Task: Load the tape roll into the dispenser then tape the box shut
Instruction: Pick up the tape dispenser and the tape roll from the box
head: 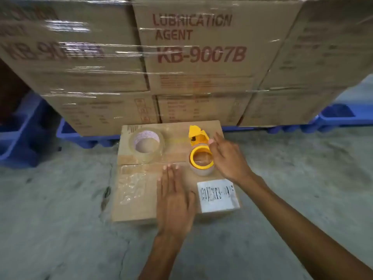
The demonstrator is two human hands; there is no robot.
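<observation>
Cardboard box [141,207]: closed flaps, centre seam running 9 to 3 o'clock, resting on a grey concrete floor [292,178]; white printed label [218,196] at its 4 o'clock corner, crumpled clear film on the near flap at 8 o'clock. Tape roll [147,145]: clear, wide, lying flat at the box's 11 o'clock, untouched. Dispenser [198,150]: yellow, at the box's 2 o'clock, cutter end toward 12 o'clock, yellow hub ring toward 6 o'clock with what appears to be a smaller clear roll around it, though blur makes this uncertain. Left hand [174,201]: flat, palm down, fingers extended and together, pressing the near flap, holding nothing. Right hand [228,158]: at the dispenser's 3 o'clock side, fingers loosely spread against it, not clamped. Background at 12 o'clock: shrink-wrapped cartons [197,47] marked "LUBRICATION AGENT KB-9007B" on blue pallets [24,138].
</observation>
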